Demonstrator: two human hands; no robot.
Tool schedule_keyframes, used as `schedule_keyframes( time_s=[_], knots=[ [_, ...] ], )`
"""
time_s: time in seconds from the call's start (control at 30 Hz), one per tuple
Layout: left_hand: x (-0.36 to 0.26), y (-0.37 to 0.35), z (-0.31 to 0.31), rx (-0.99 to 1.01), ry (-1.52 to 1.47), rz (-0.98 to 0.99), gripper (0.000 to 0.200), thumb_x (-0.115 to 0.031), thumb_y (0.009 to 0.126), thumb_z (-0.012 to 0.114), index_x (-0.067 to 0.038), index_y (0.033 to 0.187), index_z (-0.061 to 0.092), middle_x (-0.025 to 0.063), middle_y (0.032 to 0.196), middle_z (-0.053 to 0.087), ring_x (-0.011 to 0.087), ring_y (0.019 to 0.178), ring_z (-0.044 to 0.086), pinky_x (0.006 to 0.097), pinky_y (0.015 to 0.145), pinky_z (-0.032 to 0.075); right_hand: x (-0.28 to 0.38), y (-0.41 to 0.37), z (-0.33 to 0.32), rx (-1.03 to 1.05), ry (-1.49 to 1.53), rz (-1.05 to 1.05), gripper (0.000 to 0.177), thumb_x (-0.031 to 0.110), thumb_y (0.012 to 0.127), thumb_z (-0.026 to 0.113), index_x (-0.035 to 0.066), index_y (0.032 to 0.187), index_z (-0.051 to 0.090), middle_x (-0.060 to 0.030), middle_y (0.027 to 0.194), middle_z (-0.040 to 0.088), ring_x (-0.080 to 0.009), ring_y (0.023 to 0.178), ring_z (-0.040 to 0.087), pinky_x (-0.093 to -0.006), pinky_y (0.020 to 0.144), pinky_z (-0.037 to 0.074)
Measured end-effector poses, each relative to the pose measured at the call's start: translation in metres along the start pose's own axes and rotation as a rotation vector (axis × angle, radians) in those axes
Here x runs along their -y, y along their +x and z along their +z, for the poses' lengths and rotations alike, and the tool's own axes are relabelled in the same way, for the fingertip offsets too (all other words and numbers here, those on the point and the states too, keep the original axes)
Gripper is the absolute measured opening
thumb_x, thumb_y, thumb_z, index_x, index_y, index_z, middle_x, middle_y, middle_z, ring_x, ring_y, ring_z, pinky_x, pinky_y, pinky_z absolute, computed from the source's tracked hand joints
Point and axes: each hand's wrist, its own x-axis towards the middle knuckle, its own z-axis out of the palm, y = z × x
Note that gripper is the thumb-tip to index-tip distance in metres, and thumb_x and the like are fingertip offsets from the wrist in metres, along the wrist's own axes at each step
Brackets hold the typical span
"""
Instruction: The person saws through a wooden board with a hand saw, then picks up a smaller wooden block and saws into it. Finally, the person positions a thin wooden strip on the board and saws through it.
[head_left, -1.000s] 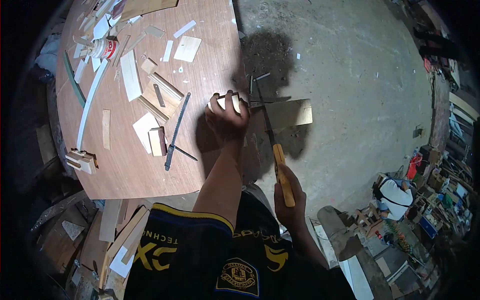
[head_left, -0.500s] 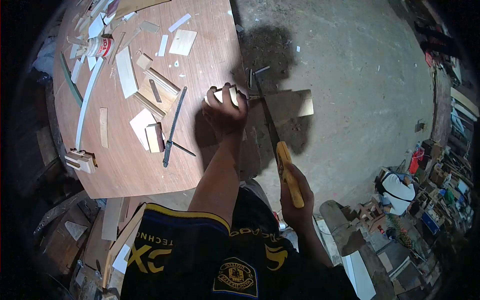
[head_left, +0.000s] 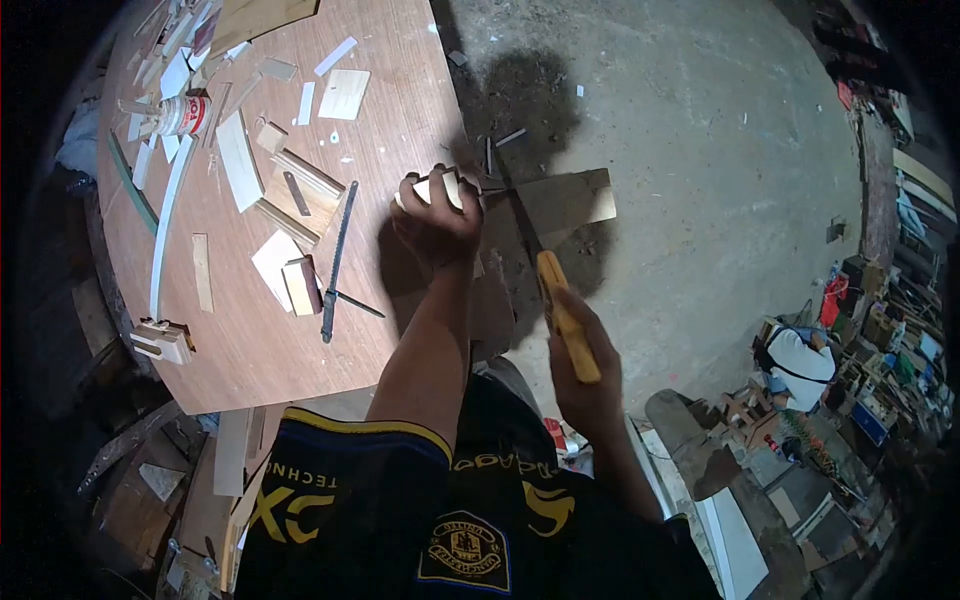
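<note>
My left hand (head_left: 438,222) is closed around a pale wooden block (head_left: 437,190) at the right edge of the table; the fingers cover much of the block. In my right hand (head_left: 585,365) is a handsaw with a yellow handle (head_left: 568,320), gripped tightly. Its dark blade (head_left: 522,222) slants up and left, just beyond the table edge and close to the fingers of my left hand. Whether the teeth touch the wood is hard to see.
On the table (head_left: 370,360) lie a thin dark saw-like tool (head_left: 341,250), a grooved wooden assembly (head_left: 300,195), a two-toned block (head_left: 301,286), a jar (head_left: 182,116) and scattered offcuts. A board (head_left: 590,195) shows below the edge. A person (head_left: 800,365) sits at lower right.
My right hand and the saw have moved forward, nearer to my left hand. The left hand keeps its grip on the block. The whole view has shifted slightly.
</note>
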Motion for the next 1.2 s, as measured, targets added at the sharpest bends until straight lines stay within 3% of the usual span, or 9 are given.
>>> schedule_keyframes(
  time_s=[0.27,0.37,0.53,0.6,0.63,0.73,0.87,1.0,1.2],
  knots=[
    [-0.001,0.000,0.001,-0.001,-0.013,-0.041,0.038,-0.040,0.084,0.064,-0.019,0.116,0.070,0.0149,0.127,0.054,0.0410,0.116,0.051,0.0557,0.100,0.041,0.010,0.015,0.006,-0.009,-0.008,0.031,0.051,0.002,0.096,0.055,0.006,0.146,0.043,-0.0238,0.140,0.056,-0.0370,0.128,0.057,-0.0450,0.103,0.050],
    [-0.003,0.004,-0.005,-0.012,0.018,0.046,0.036,-0.040,0.086,0.066,-0.018,0.116,0.069,0.0154,0.123,0.056,0.0358,0.105,0.057,0.0497,0.094,0.044,0.023,0.008,-0.011,-0.014,-0.005,0.043,0.047,0.001,0.097,0.054,0.003,0.143,0.049,-0.0200,0.135,0.058,-0.0262,0.116,0.063,-0.0358,0.097,0.051],
    [-0.004,0.004,0.000,0.014,-0.026,-0.042,0.036,-0.043,0.086,0.063,-0.019,0.111,0.071,0.0149,0.127,0.054,0.0400,0.113,0.051,0.0545,0.098,0.042,0.004,0.020,0.011,-0.060,-0.096,-0.125,0.052,0.001,0.096,0.054,0.007,0.146,0.043,-0.0251,0.138,0.056,-0.0369,0.126,0.058,-0.0447,0.101,0.051],
    [-0.003,0.003,-0.001,0.025,-0.036,-0.049,0.036,-0.043,0.085,0.063,-0.019,0.111,0.071,0.0148,0.127,0.055,0.0399,0.112,0.051,0.0541,0.097,0.043,0.012,0.019,-0.002,0.003,0.032,0.045,0.053,0.001,0.096,0.053,0.009,0.147,0.043,-0.0246,0.139,0.055,-0.0371,0.126,0.058,-0.0448,0.100,0.051],
    [-0.003,0.003,0.000,0.015,-0.021,-0.017,0.037,-0.041,0.086,0.064,-0.019,0.114,0.070,0.0148,0.126,0.055,0.0378,0.111,0.053,0.0520,0.094,0.044,0.020,0.019,-0.007,0.003,0.075,0.124,0.048,0.002,0.097,0.052,0.005,0.144,0.048,-0.0225,0.135,0.057,-0.0229,0.112,0.064,-0.0344,0.091,0.053],
    [-0.004,0.008,-0.007,0.019,0.043,-0.002,0.038,-0.039,0.085,0.066,-0.020,0.118,0.069,0.0149,0.127,0.054,0.0360,0.111,0.054,0.0498,0.092,0.044,0.026,0.006,-0.012,0.006,-0.153,-0.138,0.048,0.002,0.097,0.052,0.003,0.144,0.047,-0.0216,0.135,0.058,-0.0215,0.110,0.064,-0.0335,0.090,0.054],
    [-0.002,-0.002,0.002,-0.047,0.092,-0.012,0.040,-0.038,0.084,0.067,-0.018,0.118,0.069,0.0156,0.126,0.054,0.0364,0.111,0.054,0.0497,0.092,0.044,0.008,0.023,0.001,-0.024,0.002,-0.101,0.049,0.000,0.096,0.053,0.000,0.144,0.046,-0.0206,0.141,0.055,-0.0285,0.129,0.056,-0.0392,0.103,0.048],
    [-0.002,-0.001,0.003,-0.016,-0.008,0.051,0.040,-0.038,0.080,0.066,-0.017,0.114,0.070,0.0142,0.126,0.053,0.0400,0.108,0.051,0.0527,0.094,0.043,0.031,0.019,-0.022,0.079,-0.041,0.035,0.054,0.001,0.096,0.053,0.009,0.148,0.040,-0.0224,0.142,0.054,-0.0393,0.130,0.055,-0.0445,0.105,0.049],
    [0.001,-0.002,0.008,-0.027,0.008,0.027,0.039,-0.037,0.079,0.067,-0.019,0.114,0.070,0.0123,0.126,0.053,0.0387,0.110,0.050,0.0525,0.092,0.044,0.000,0.036,-0.002,-0.022,-0.054,-0.121,0.054,0.002,0.097,0.054,0.010,0.149,0.041,-0.0240,0.142,0.053,-0.0390,0.125,0.059,-0.0440,0.098,0.053]
  ],
)
